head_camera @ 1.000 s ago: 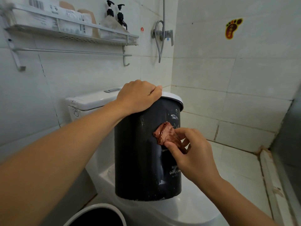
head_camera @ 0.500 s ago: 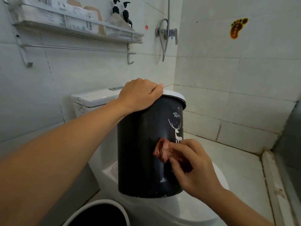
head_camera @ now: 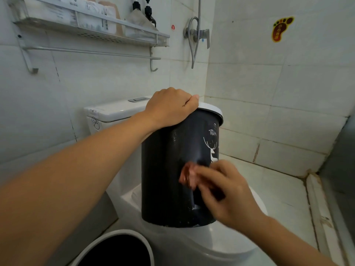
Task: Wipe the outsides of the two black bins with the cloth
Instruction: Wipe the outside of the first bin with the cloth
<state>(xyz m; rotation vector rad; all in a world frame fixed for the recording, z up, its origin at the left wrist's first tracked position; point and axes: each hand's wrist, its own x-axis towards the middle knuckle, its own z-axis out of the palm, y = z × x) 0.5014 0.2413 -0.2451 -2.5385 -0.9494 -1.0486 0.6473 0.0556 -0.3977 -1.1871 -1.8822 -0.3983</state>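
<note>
Closest to you, at the bottom edge, is the second bin [head_camera: 115, 250], with a white rim and a dark inside; only its top shows. Just past it, your right hand [head_camera: 228, 191] is blurry, and its fingers pinch a small red-brown cloth [head_camera: 187, 175] against the side of the black bin [head_camera: 163, 169]. That bin stands upright on the closed toilet [head_camera: 201, 244] lid. It has a white deer picture [head_camera: 212, 148] near its right side. Your left hand [head_camera: 171, 108] is curled over the white rim at the top of the bin, gripping it. Behind the bin is the white tank [head_camera: 113, 112]. Farther back, on the tiled wall, hangs a shelf [head_camera: 92, 31] with boxes and bottles, and a tap [head_camera: 197, 33] sits in the corner.
</note>
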